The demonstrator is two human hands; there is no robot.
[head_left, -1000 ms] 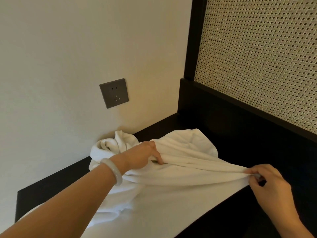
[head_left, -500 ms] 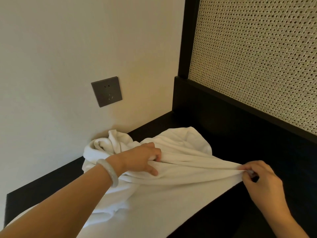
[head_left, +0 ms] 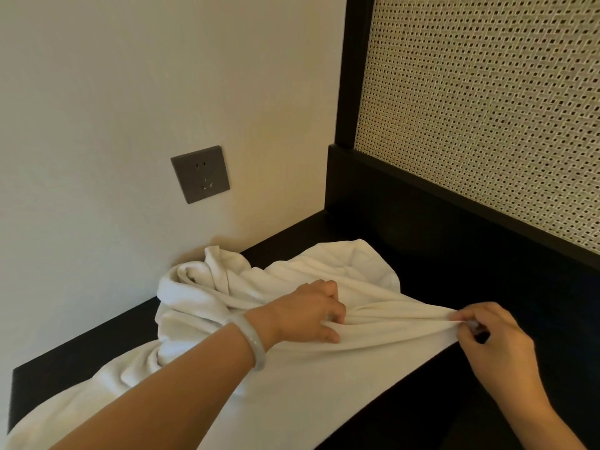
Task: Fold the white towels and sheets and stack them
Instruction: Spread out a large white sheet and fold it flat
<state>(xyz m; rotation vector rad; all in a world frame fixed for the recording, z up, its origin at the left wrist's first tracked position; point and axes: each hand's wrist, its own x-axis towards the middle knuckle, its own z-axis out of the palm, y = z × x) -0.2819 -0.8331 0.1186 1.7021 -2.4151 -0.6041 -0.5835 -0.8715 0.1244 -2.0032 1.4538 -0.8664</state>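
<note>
The white cloth lies crumpled on the dark tabletop. Its taut edge, the long axis, runs from the left hand across to the right hand. Both grips are closed on that edge: the left bunches it, the right pinches a corner. The right grip's small pinch may slip under tension. Pulling could also drag the tangled part behind the left grip off the tabletop.

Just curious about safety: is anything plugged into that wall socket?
No, the grey wall socket shows bare holes, with no plug or cord in it.
</note>
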